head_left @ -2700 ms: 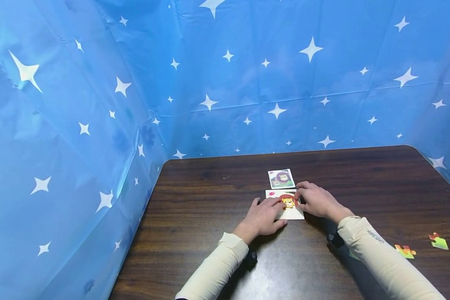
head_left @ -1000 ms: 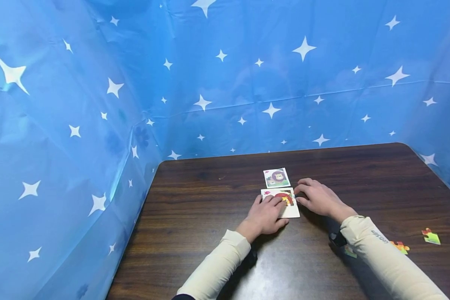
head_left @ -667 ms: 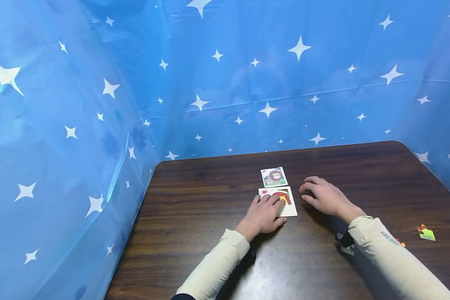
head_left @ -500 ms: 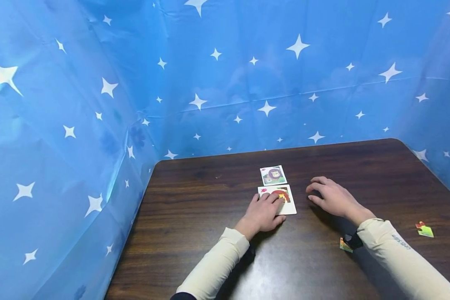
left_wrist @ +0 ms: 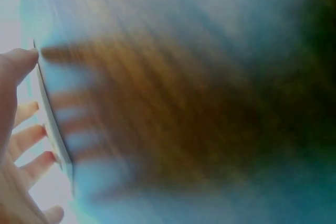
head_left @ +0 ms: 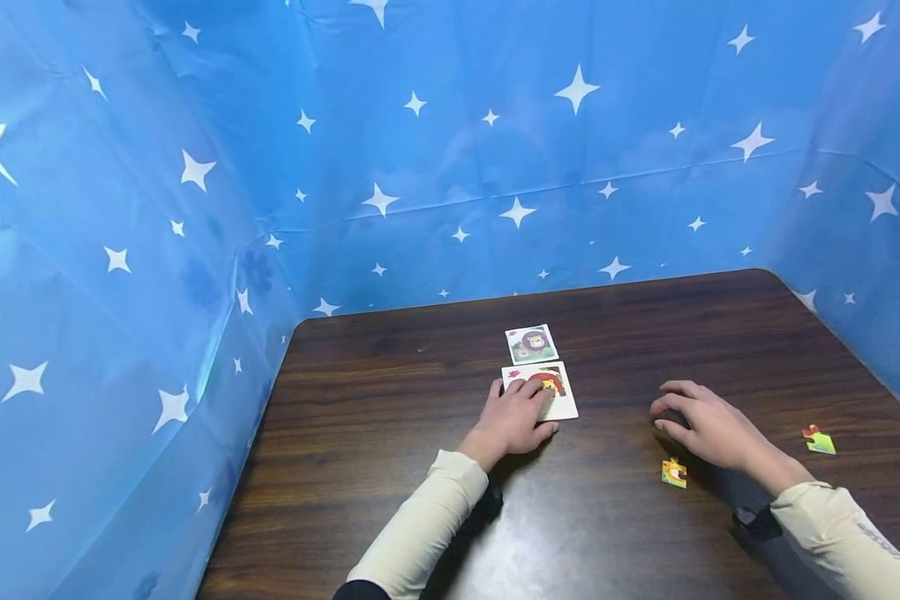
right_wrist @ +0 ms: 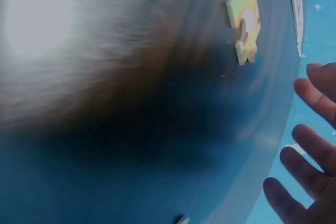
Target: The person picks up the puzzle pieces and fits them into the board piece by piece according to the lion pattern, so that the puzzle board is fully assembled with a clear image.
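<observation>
My left hand (head_left: 513,418) rests on a white-bordered jigsaw board (head_left: 566,407) with a lion picture, its fingers covering the lower left part. In the left wrist view the fingers (left_wrist: 32,139) lie spread along the edge of the board (left_wrist: 54,129). My right hand (head_left: 712,427) hovers over the table to the right, fingers loosely bent and nothing between them. Just below it lies a yellow and orange jigsaw piece (head_left: 674,475), which also shows in the right wrist view as a thick piece (right_wrist: 247,9) apart from the fingers.
A lion picture card (head_left: 532,345) lies right behind the board. Farther right, beyond my right hand, is a green and red jigsaw piece (head_left: 821,442). The dark wooden table (head_left: 390,417) meets a blue starred curtain (head_left: 450,167) at the back and left.
My right hand has left the board's right edge and moved right and toward me, over the loose pieces. My left hand stays on the board. The head view has turned slightly right.
</observation>
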Demonstrator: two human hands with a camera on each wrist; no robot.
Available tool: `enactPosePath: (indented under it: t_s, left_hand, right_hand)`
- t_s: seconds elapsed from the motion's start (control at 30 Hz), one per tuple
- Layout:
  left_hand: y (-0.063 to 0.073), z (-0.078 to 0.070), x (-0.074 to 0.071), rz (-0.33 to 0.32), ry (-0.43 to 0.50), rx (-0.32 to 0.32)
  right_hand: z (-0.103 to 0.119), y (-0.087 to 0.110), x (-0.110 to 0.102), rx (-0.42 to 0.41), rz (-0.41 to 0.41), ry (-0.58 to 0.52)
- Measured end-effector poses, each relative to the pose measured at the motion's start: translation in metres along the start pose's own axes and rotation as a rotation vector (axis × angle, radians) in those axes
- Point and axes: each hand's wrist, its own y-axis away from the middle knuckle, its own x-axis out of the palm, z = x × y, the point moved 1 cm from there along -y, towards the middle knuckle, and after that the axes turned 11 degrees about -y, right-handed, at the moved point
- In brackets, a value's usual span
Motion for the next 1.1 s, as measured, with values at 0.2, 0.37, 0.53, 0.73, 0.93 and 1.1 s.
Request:
enactPosePath:
  t_s: [0.2, 0.37, 0.53, 0.73, 0.93, 1.1]
  left_hand:
    - [0.004, 0.005, 0.001, -0.023, 0.026, 0.004]
    - [0.006, 0.011, -0.001, -0.034, 0.035, -0.008]
    - [0.008, 0.016, 0.0, 0.001, 0.041, -0.021]
    - [0.011, 0.02, 0.003, 0.013, 0.042, -0.047]
    - [0.016, 0.025, 0.003, 0.029, 0.055, -0.057]
    - [0.017, 0.028, 0.005, 0.025, 0.064, -0.05]
  right_hand:
    - [0.001, 0.022, -0.005, 0.021, 0.022, 0.017]
    - [0.001, 0.034, -0.01, 0.062, 0.035, 0.052]
    - [0.0, 0.045, -0.009, 0.063, 0.061, 0.077]
    - [0.005, 0.053, -0.002, 0.07, 0.086, 0.097]
    - [0.01, 0.053, 0.003, 0.085, 0.103, 0.099]
    - [0.012, 0.051, 0.006, 0.068, 0.102, 0.11]
